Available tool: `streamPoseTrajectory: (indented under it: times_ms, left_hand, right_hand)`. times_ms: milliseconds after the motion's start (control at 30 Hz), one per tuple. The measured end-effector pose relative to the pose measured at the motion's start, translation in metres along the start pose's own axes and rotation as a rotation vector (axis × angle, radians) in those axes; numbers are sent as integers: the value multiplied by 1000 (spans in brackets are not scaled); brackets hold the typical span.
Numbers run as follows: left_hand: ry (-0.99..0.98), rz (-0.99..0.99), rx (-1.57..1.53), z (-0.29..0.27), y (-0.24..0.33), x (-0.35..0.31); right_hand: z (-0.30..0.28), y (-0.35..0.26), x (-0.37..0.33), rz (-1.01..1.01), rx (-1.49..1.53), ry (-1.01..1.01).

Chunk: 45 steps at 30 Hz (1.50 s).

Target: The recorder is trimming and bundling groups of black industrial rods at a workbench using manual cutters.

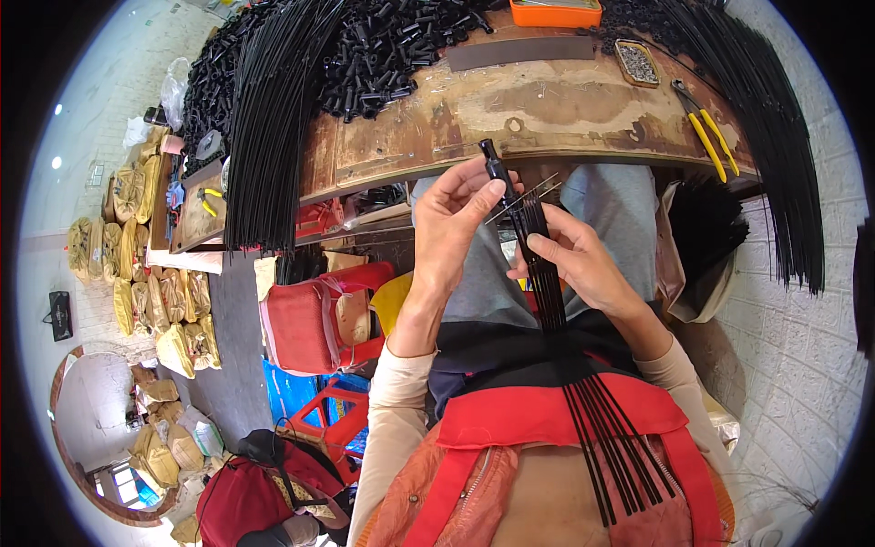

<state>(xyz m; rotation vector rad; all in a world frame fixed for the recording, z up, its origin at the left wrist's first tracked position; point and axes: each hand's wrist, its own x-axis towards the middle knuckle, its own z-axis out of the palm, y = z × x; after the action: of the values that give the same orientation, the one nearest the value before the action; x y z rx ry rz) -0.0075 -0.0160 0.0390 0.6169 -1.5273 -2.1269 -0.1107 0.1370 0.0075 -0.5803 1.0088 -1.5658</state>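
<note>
My left hand (447, 223) holds a glossy black plastic tube (495, 166) upright between thumb and fingers, its narrow end pointing at the bench. My right hand (588, 264) is closed round a bundle of thin black rods (549, 296), which look like umbrella ribs. The rods' upper ends meet the tube's lower part; whether each is fastened there I cannot tell. A few thin rod ends (549, 187) stick out crosswise between my hands. The rods' lower ends fan out over the red-topped apron (556, 415) on my lap.
Ahead stands a worn wooden bench (401, 150) with a heap of black plastic tubes (374, 64), hanging rod bundles (273, 128) (766, 118), a tray of small metal parts (636, 64), yellow-handled pliers (706, 137) and an orange box (556, 13). A red chair (305, 324) is at left.
</note>
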Motion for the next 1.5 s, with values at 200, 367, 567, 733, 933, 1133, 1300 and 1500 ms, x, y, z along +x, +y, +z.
streamPoseTrajectory:
  times_ms: [200, 367, 567, 733, 933, 1133, 1300, 1500]
  left_hand:
    - [-72, 41, -197, -1, -2, -19]
    - [-36, 226, -91, -4, -15, -20]
    - [76, 159, 22, -6, -14, -20]
    - [97, 172, 216, 0, -5, -17]
    - [-87, 17, -214, -14, -10, -4]
    - [-318, -82, -454, -21, -18, 2]
    - [-142, -12, 12, -11, 6, -12]
    - [-51, 125, -86, -10, 17, -29]
  right_hand:
    - [-1, 0, 1, -7, 38, 12]
    - [1, -1, 3, -11, -9, -4]
    - [3, 0, 1, 0, 3, -2]
    - [0, 1, 2, -18, 24, 10]
    - [-6, 1, 4, 37, 140, -118]
    - [-5, 2, 2, 13, 172, -209]
    - [0, -3, 11, -95, 63, -137]
    - [18, 4, 17, -289, 9, -127]
